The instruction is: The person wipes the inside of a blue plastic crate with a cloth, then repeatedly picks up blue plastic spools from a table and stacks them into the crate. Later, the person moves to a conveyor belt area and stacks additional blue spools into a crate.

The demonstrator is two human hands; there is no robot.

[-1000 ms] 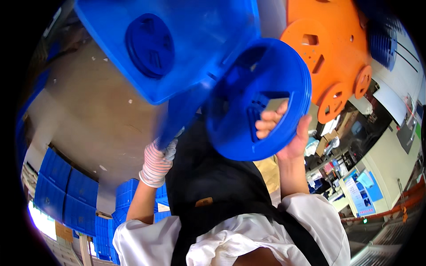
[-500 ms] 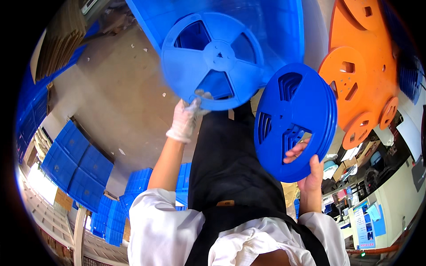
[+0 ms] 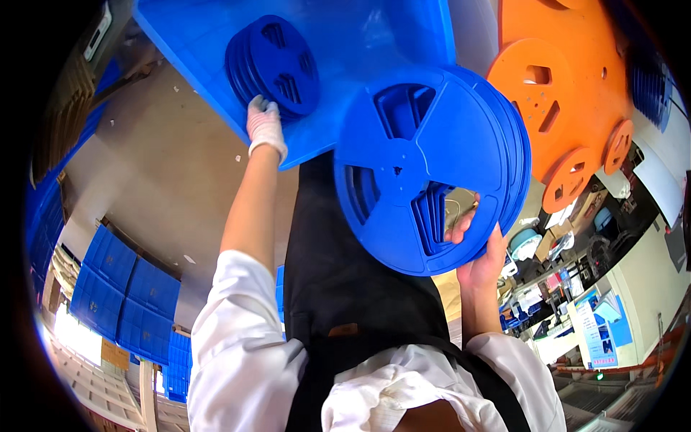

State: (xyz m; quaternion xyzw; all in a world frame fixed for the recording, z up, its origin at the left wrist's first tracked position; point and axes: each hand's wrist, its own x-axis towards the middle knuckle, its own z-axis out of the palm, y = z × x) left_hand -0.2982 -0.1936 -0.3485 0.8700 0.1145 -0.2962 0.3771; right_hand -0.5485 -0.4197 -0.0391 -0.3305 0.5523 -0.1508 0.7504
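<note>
My right hand (image 3: 481,252), bare, grips the lower right part of a stack of large blue plastic reels (image 3: 453,158), its fingers through one of the cutouts and the thumb outside at the rim. The front reel faces me, with wide cutouts and a small centre hole. My left hand (image 3: 265,128), in a white glove, reaches to a second stack of blue reels (image 3: 288,61) that leans inside a large blue bin (image 3: 353,93). Its fingers are closed at that stack's lower edge; the fingertips are partly hidden.
Right of the bin stands an orange panel (image 3: 576,101) with orange discs. Blue crates (image 3: 126,284) are stacked at the left. Cluttered shelves and a pale cabinet (image 3: 633,295) lie at the lower right. Scraps are scattered on the brown floor (image 3: 187,165).
My left hand has let go of the single reel and moved up and left to the stack in the bin. The right hand's stack has shifted left, with a reel now facing me in front.
</note>
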